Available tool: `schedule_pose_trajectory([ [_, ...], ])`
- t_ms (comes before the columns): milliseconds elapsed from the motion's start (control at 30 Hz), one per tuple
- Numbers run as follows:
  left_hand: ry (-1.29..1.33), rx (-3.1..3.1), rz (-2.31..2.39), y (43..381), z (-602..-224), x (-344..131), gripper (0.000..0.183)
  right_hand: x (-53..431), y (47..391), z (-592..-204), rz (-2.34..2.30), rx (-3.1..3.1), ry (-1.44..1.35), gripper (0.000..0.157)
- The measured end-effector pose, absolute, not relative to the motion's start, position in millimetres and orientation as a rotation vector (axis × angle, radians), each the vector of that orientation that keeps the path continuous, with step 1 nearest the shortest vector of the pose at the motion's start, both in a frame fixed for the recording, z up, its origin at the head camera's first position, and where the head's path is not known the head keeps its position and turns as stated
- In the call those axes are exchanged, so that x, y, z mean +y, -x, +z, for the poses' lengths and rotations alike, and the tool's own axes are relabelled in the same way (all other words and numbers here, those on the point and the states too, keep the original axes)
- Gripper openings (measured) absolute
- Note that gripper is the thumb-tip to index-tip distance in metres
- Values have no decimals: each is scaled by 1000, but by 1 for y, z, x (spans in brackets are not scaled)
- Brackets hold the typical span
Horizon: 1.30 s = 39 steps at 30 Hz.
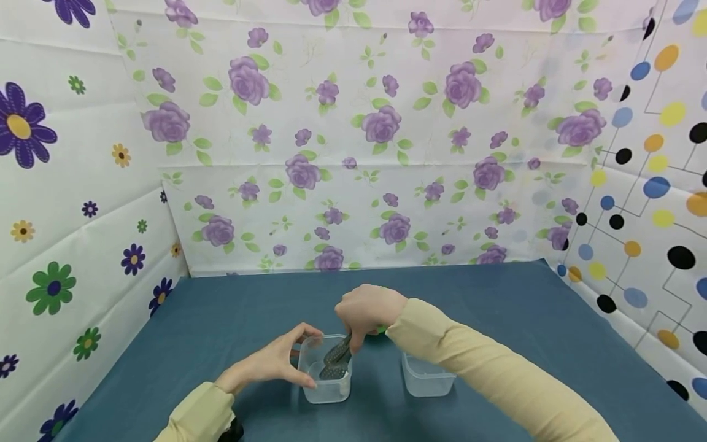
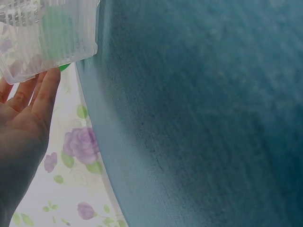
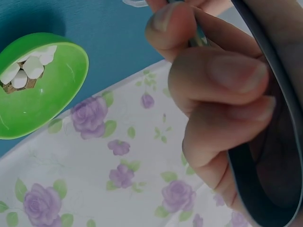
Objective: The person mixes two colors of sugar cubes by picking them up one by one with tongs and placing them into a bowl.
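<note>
My left hand (image 1: pixel 270 363) holds a clear plastic container (image 1: pixel 326 393) at its left side, thumb at the front and fingers toward the back. In the left wrist view the fingers (image 2: pixel 45 94) rest against the ribbed wall of that container (image 2: pixel 71 35). From above, my right hand (image 1: pixel 369 312) grips dark tongs (image 1: pixel 334 370), whose perforated heads reach down inside the container. The right wrist view shows the curled fingers (image 3: pixel 218 75) and the bent end of the tongs (image 3: pixel 270 215). Whether the heads pinch anything cannot be made out.
Behind my right hand stands a green bowl (image 3: pixel 61 92) with several white pieces and some brown ones, mostly hidden in the head view. A second clear container (image 1: pixel 428 383) sits under my right forearm. Patterned cloth walls (image 1: pixel 353 215) border the blue tabletop (image 1: pixel 248 301).
</note>
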<state>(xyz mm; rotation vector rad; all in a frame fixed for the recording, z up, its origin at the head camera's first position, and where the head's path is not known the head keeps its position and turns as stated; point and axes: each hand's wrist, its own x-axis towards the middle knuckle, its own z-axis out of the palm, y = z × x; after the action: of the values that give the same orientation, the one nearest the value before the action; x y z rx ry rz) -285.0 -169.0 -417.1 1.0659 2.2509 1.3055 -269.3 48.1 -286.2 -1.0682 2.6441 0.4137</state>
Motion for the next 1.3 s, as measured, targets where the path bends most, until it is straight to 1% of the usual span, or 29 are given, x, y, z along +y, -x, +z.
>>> schedule_pose_trajectory([
  [267,-1061,2254,1301,285,-418,-169,64,36,268,-290,521,2627,1027,27],
  [367,-1055,2254,1303,285,-417,-169,63,32,267,-291,548,2622,1004,26],
  [533,-1039,2246,1312,284,-417,-169,62,28,265,-294,564,2607,967,28],
  [833,-1033,2236,1312,284,-416,-169,62,27,263,-294,588,2581,995,26],
  [933,-1041,2234,1311,285,-416,-169,64,28,262,-293,578,2575,1017,28],
  [1167,-1047,2247,1304,285,-416,-169,64,35,267,-291,436,2580,1110,37],
  [1300,-1043,2248,1307,284,-416,-169,63,39,271,-291,405,2573,1163,36],
])
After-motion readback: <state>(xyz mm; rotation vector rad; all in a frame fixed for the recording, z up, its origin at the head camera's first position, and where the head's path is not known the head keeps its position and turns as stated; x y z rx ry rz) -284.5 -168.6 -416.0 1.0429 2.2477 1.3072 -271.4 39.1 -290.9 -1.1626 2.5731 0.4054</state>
